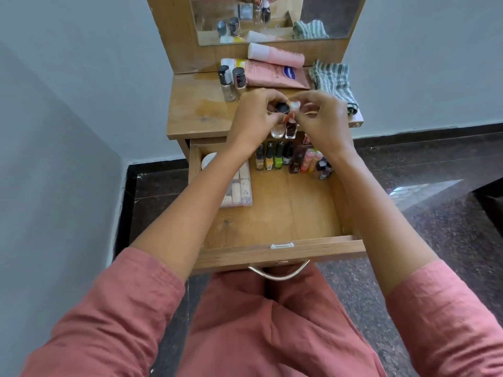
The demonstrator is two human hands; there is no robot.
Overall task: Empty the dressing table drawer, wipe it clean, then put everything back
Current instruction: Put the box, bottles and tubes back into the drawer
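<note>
The wooden drawer (275,248) stands pulled open below the dressing table top (196,110). My left hand (253,118) pinches the black cap of a clear nail polish bottle (278,130). Beside it, my right hand (324,121) pinches the white cap of a dark red nail polish bottle (291,130). Both bottles hang over the table's front edge, above the drawer's back. Several nail polish bottles (275,159) stand in a row at the drawer's back. A clear case of small items (239,186) lies at the drawer's left.
On the table top stand two silver polish bottles (231,83), pink tubes (275,72) and a striped green cloth (334,83). A mirror (275,20) rises behind. A white jar (208,160) sits in the drawer's back left corner. Dark stone floor surrounds the table.
</note>
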